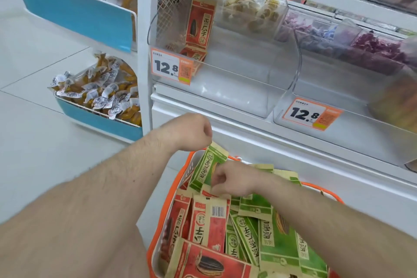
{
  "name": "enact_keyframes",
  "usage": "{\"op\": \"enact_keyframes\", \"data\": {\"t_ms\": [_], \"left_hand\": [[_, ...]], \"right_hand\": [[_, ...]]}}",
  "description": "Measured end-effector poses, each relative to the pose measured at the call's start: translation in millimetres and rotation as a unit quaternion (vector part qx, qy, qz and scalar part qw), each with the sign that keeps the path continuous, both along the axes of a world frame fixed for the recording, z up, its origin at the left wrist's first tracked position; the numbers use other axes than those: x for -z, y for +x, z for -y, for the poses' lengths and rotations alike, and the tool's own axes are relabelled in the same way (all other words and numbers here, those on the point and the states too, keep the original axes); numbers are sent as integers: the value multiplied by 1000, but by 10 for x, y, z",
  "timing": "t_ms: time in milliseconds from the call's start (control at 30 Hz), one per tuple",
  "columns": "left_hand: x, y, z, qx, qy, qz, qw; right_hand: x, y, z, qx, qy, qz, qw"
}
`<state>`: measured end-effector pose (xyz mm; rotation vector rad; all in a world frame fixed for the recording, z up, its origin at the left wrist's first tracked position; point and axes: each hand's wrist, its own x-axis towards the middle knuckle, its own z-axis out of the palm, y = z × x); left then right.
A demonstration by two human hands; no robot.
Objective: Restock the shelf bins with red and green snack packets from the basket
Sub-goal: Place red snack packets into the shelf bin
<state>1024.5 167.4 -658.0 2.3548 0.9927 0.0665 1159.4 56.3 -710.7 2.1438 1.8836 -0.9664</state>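
The left hand [191, 130] grips the top edge of a green packet [206, 170] raised over the orange basket [155, 230], while the right hand [232, 179] pinches at packets beneath it. Red packets [204, 223] and green ones fill the basket. In the clear plastic bin [225, 79] above, two red packets [199, 23] lean against the left wall, behind a 12.8 tag [171, 66].

White shelf [225, 106] carries clear bins [248, 88]; orange basket [155, 241] sits on floor [45, 142].
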Motion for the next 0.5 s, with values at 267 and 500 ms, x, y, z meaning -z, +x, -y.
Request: {"op": "enact_keyframes", "data": {"t_ms": [267,500], "left_hand": [[91,74,33,16,-42,7,999],[109,80,77,36,-50,-28,998]], "right_hand": [[244,-84,81,0,-54,-6,998],[120,-275,379,-34,85,60,994]]}}
